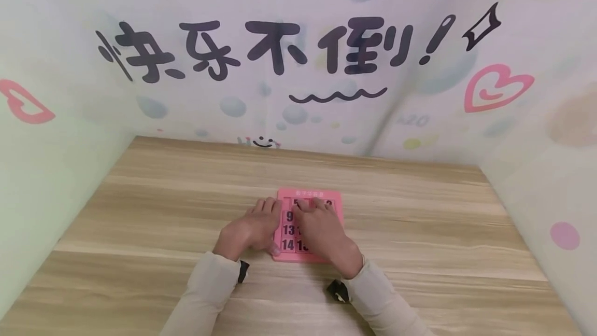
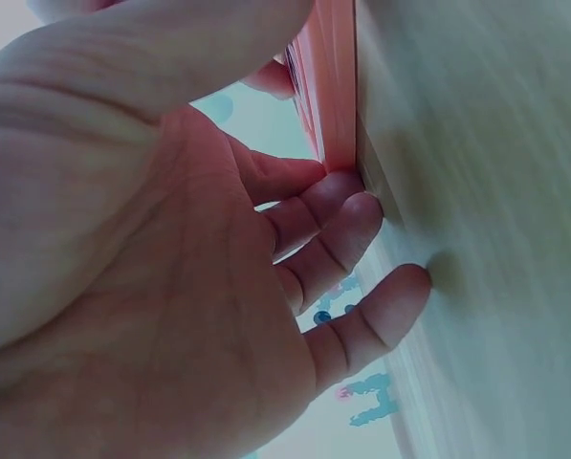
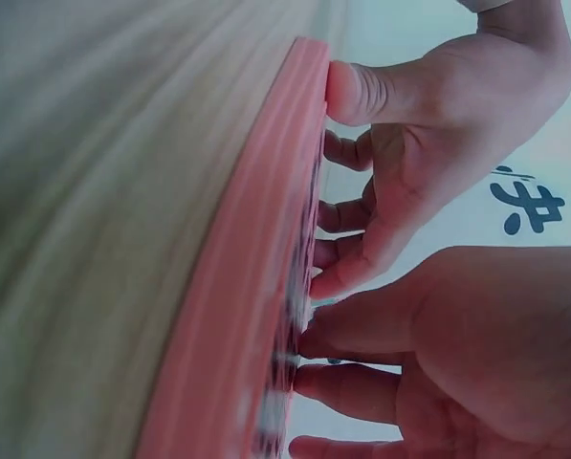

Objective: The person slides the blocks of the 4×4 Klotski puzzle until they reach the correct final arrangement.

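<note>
A pink number slide puzzle (image 1: 289,231) with black-numbered tiles lies flat on the wooden table. My left hand (image 1: 254,227) holds its left edge, thumb at the near corner and fingers along the side. In the left wrist view, some of those fingertips touch the puzzle's side (image 2: 335,86) and others reach the tabletop. My right hand (image 1: 326,232) is over the tiles, thumb and fingertips on the upper rows. Tiles 9, 13 and 14 show in the left column; the right hand covers many others. The right wrist view shows the puzzle's thick rim (image 3: 237,258) edge-on.
The light wood-grain table (image 1: 420,222) spreads out around the puzzle. Behind it stands a white printed backdrop (image 1: 280,113) with dark lettering, and pale side walls (image 1: 550,191) flank the table. Black wrist-worn pieces (image 1: 338,291) sit at both cuffs.
</note>
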`<state>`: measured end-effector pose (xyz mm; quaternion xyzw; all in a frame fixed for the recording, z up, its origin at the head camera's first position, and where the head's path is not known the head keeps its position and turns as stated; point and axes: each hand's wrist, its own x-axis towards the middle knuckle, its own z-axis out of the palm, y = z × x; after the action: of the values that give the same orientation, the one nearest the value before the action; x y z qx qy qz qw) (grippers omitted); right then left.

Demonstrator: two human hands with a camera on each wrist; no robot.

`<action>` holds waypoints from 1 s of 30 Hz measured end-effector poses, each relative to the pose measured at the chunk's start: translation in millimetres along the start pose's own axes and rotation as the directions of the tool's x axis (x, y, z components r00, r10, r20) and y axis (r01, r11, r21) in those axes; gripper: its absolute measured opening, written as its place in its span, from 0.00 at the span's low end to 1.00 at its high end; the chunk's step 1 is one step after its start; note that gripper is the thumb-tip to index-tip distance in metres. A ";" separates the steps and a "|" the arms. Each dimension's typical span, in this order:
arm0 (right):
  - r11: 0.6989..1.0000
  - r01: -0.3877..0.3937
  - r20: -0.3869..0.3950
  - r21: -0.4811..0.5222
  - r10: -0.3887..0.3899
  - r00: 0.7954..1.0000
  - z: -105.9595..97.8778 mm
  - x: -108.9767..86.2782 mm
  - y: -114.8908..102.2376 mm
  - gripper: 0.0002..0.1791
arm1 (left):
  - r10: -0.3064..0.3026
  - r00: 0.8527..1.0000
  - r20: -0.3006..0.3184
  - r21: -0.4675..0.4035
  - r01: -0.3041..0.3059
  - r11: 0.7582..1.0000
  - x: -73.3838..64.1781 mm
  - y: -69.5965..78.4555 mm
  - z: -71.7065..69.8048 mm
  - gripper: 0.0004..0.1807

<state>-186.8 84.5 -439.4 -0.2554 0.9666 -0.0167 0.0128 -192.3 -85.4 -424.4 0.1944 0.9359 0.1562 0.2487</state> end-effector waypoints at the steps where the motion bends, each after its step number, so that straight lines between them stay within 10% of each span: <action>1: 1.000 -0.004 0.018 0.011 0.004 1.000 0.4 0.0 -1.0 0.21 | 0.001 1.000 0.003 0.000 -0.001 1.000 -0.1 -0.2 0.7 0.61; 30: 0.995 -0.050 0.035 0.089 0.047 0.998 -19.7 -3.3 14.9 0.26 | -0.001 1.000 -0.014 -0.010 0.001 1.000 -0.2 1.6 0.9 0.61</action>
<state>-192.0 99.6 -420.2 -0.2311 0.9705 -0.0558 0.0404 -191.2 -83.9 -424.4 0.1914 0.9370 0.1622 0.2431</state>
